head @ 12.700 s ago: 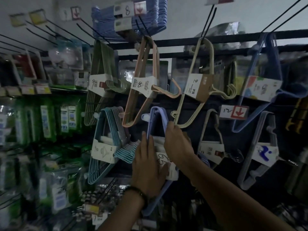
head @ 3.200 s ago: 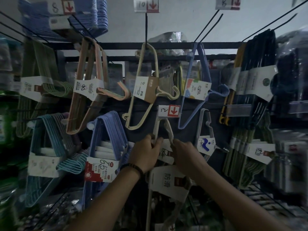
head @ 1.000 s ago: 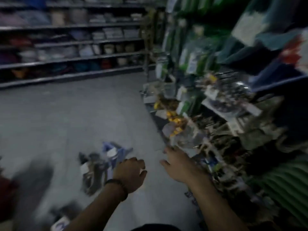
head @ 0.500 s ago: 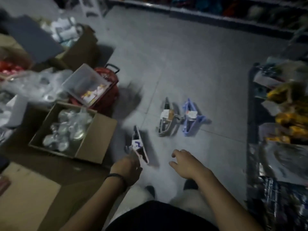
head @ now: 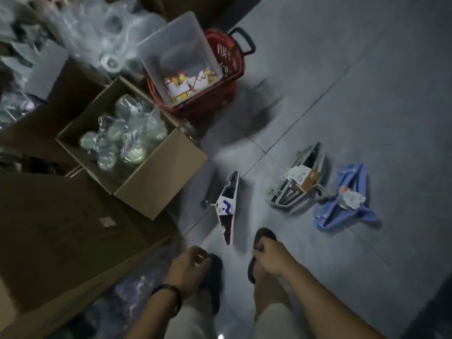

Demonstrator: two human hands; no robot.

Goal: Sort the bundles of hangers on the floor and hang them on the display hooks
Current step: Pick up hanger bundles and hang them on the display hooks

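Floor (head: 367,94): white bundle (head: 226,206) nearest feet; grey bundle (head: 298,182) and blue bundle (head: 347,199) side by side, further right. Left grip (head: 188,265), right grip (head: 269,255): loosely curled, empty. Judged light, stiff, smooth plastic; take hold at card band, keeps stack together.

The floor (head: 354,89) is grey tile with dark joint lines. Three hanger bundles lie on it in a row: a white-labelled bundle (head: 226,204), then, set apart to its right, a grey bundle (head: 298,182) with a brown card sleeve, and a blue bundle (head: 342,204) just beside that. An open cardboard box (head: 156,182) of plastic-wrapped items stands left of the row. A red basket (head: 227,69) stands beyond the box. A large closed carton (head: 61,228) occupies the lower left.
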